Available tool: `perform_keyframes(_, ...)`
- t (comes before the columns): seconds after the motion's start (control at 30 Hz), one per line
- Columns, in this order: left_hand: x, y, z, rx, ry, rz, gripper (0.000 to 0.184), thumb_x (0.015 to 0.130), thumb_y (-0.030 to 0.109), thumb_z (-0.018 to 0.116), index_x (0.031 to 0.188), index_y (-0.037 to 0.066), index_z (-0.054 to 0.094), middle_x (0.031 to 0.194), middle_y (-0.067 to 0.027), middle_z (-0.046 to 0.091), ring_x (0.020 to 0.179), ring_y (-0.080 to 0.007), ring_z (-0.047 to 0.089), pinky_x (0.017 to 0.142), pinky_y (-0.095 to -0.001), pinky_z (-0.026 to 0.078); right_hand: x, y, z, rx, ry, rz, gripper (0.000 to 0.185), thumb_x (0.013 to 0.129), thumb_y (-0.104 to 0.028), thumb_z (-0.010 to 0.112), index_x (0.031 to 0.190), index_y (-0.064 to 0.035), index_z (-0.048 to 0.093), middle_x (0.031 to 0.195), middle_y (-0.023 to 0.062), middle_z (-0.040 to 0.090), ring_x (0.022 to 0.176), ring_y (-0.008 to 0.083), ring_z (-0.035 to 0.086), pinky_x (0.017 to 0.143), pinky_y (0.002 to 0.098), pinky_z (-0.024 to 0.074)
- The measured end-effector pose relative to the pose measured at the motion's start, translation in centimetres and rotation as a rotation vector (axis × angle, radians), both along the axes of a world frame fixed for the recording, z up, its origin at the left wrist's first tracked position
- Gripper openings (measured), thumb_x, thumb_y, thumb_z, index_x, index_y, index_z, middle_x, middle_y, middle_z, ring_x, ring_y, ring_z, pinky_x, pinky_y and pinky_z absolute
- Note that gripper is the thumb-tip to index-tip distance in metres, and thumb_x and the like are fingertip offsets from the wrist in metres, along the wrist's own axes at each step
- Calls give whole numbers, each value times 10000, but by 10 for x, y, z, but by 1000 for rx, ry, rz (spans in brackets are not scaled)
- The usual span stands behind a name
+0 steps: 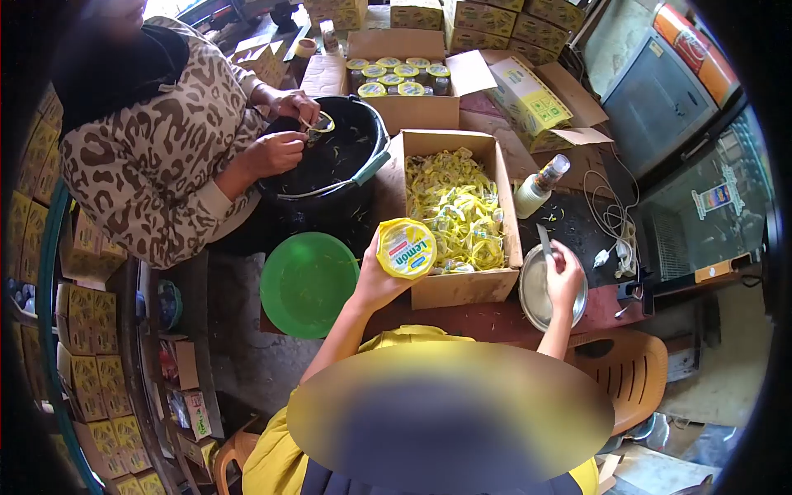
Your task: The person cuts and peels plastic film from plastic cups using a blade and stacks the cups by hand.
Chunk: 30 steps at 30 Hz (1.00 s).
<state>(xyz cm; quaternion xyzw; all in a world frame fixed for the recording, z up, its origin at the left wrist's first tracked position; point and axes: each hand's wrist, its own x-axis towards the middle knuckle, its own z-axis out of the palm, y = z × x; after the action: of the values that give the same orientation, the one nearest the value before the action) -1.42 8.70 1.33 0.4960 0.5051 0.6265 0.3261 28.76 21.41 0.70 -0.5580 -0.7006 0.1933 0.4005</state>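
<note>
My left hand (pixel 373 279) grips a round tub with a yellow-edged lid (pixel 407 247) printed "Lemón", its top tilted towards me. It is held over the near left corner of an open cardboard box (pixel 462 289), which is heaped with yellow-and-clear plastic strips and pieces (pixel 462 210). On the right, my right hand (pixel 565 276) is closed around a knife (pixel 544 239), blade pointing up and away. Below that hand sits a round metal bowl (pixel 535 301). The far side of the tub is hidden from me.
A co-worker's hands (pixel 285 132) hold a yellow-edged ring over a black bucket (pixel 384 136). A green basin (pixel 305 289) is at left. Behind stand a carton of lidded jars (pixel 421 111), an open carton (pixel 524 103) and a white bottle (pixel 535 194). A cable (pixel 606 210) lies right.
</note>
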Motion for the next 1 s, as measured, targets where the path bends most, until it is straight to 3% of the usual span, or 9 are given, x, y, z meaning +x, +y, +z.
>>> perform_keyframes(0.1,0,4,1,9,-14,25,652,550,58,813,1084,41,439,1028,-61,545,952,-137,543,852,-278,450,-68,-18,50,-25,204,219,297,728,16,612,1017,-50,616,732,46,589,623,97,532,579,238,447)
perform_keyframes(0.17,1,6,1,11,-35,54,644,547,65,816,1069,40,440,1014,-61,548,935,-136,546,835,-274,454,-104,-35,81,-11,119,359,320,711,35,602,1018,-54,618,712,54,585,601,101,538,564,231,446)
perform_keyframes(0.2,3,7,2,24,-13,87,617,556,74,808,1055,35,448,993,-69,561,914,-141,558,817,-274,458,-119,-42,85,27,183,447,321,707,39,595,1013,-54,620,697,57,578,579,111,533,550,242,447)
perform_keyframes(0.33,2,13,-4,55,-13,137,566,573,97,795,1026,24,463,936,-83,587,860,-154,582,771,-276,471,-152,-56,99,78,-26,674,291,703,10,585,989,-28,621,700,111,561,597,232,568,560,296,460)
perform_keyframes(0.53,1,17,-7,29,-181,106,576,569,98,795,1031,27,460,945,-85,593,860,-155,586,755,-276,479,-169,-57,90,88,-64,743,279,698,-8,594,975,-23,622,740,127,549,611,267,567,567,328,464)
perform_keyframes(1.0,3,21,-11,48,-112,108,559,585,88,771,1038,30,448,938,-88,586,854,-158,585,754,-280,477,-170,-58,83,91,-92,779,275,687,-20,592,961,-15,617,749,132,549,630,279,576,586,341,480)
